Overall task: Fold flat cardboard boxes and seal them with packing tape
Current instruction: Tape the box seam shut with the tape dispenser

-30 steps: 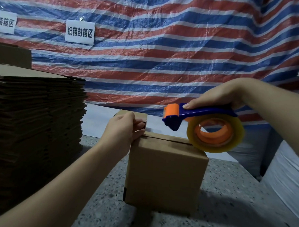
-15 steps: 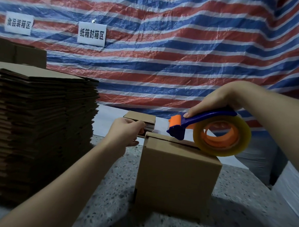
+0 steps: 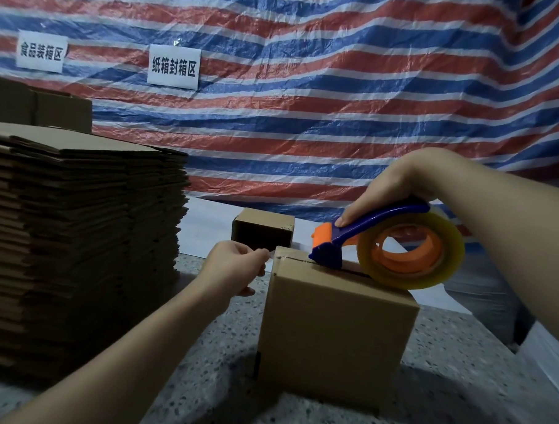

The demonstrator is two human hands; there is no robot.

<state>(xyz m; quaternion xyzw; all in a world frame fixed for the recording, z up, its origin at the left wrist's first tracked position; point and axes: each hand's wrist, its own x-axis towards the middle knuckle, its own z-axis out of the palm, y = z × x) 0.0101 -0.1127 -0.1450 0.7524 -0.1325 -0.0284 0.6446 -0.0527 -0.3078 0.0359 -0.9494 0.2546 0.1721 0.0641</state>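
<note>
A folded brown cardboard box [image 3: 333, 336] stands on the speckled stone table [image 3: 456, 396], its top flaps closed along a seam. My right hand [image 3: 391, 188] grips the blue handle of a tape dispenser [image 3: 379, 242] with an orange core and a clear tape roll, its head resting on the box's top seam. My left hand [image 3: 234, 267] is at the box's far left top edge and pinches the clear tape end there.
A tall stack of flat cardboard boxes [image 3: 78, 251] fills the left side of the table. A small open box [image 3: 263, 232] lies on its side behind. A striped tarp with two paper signs [image 3: 174, 66] hangs at the back. White bags [image 3: 547, 351] stand at the right.
My left hand has slid off the box's top to its far left edge, now pinching the tape end. The dispenser has come down onto the seam.
</note>
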